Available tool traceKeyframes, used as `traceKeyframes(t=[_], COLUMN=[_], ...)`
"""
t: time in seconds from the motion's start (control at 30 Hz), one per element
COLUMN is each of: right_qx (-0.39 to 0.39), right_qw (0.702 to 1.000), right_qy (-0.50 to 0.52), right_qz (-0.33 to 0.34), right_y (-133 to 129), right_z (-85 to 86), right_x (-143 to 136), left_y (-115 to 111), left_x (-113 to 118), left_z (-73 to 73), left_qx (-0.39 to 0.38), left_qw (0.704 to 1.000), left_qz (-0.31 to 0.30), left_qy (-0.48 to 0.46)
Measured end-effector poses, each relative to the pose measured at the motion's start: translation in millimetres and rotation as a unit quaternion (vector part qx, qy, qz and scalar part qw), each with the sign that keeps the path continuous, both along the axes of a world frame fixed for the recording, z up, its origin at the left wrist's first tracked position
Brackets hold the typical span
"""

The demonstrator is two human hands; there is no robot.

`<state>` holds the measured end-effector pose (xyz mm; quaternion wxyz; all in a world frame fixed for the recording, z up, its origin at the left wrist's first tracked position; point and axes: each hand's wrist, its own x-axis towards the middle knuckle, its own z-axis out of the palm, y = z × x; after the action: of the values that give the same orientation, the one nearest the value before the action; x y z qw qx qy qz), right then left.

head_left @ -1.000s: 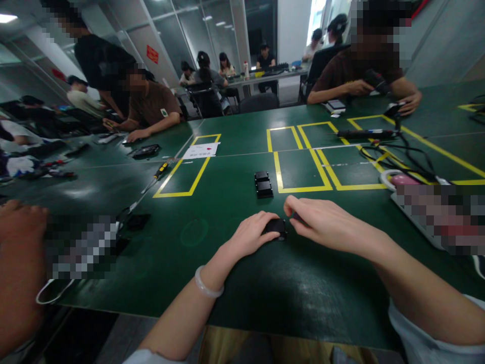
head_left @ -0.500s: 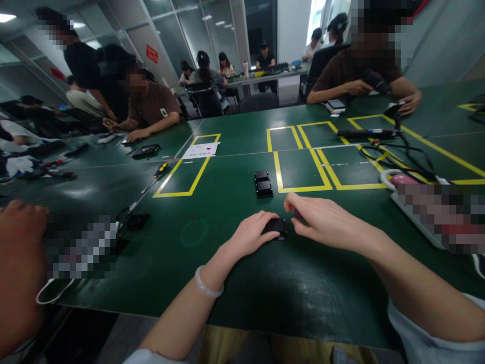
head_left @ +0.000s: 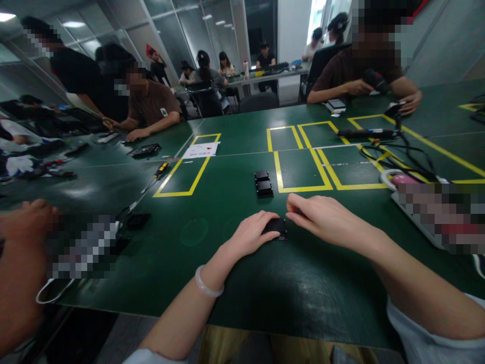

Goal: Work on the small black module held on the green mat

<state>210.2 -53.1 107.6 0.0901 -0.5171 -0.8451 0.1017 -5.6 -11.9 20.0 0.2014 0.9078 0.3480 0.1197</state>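
Observation:
My left hand (head_left: pixel 252 233), with a pale bracelet on its wrist, grips a small black block (head_left: pixel 278 229) lying on the green table (head_left: pixel 235 283). Thumb and fingers are on either side of the block's left part. Just right of it, my right hand (head_left: pixel 312 215) hovers with its fingers curled together; what they hold, if anything, is hidden. Beyond my hands lie black pieces (head_left: pixel 263 184) side by side on the table, left of a yellow tape rectangle (head_left: pixel 303 190).
A yellow-black screwdriver (head_left: pixel 161 171) and white paper (head_left: pixel 200 150) lie left of centre. Black cables (head_left: pixel 411 156) and a pink object (head_left: pixel 405 179) are on the right. Another person's hand (head_left: pixel 32 220) reaches in at the left edge. People sit across the table.
My right hand's thumb has moved closer to the curled fingers, and the hand has turned slightly. My left hand stays on the block. The other person's hand at left has moved right.

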Motion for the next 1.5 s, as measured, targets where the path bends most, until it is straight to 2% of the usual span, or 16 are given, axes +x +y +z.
traceKeyframes(t=[0.13, 0.33, 0.73, 1.5], right_qx=[0.022, 0.057, 0.041, 0.031], right_qw=[0.999, 0.996, 0.998, 0.998], right_qy=[0.024, 0.044, 0.025, 0.024], right_qz=[-0.008, -0.057, -0.051, -0.058], right_y=[2, 7, 13, 14], right_z=[-0.6, -4.7, -12.5, -11.3], right_x=[2, 3, 1, 2], left_y=[0, -1, -1, -1], left_x=[0, 1, 0, 0], left_z=[0.6, 3.8, 3.1, 2.2], left_qx=[-0.004, -0.011, -0.010, -0.008], left_qw=[1.000, 1.000, 1.000, 1.000], left_qz=[0.000, 0.002, 0.002, 0.001], left_qy=[-0.005, -0.004, 0.000, -0.002])
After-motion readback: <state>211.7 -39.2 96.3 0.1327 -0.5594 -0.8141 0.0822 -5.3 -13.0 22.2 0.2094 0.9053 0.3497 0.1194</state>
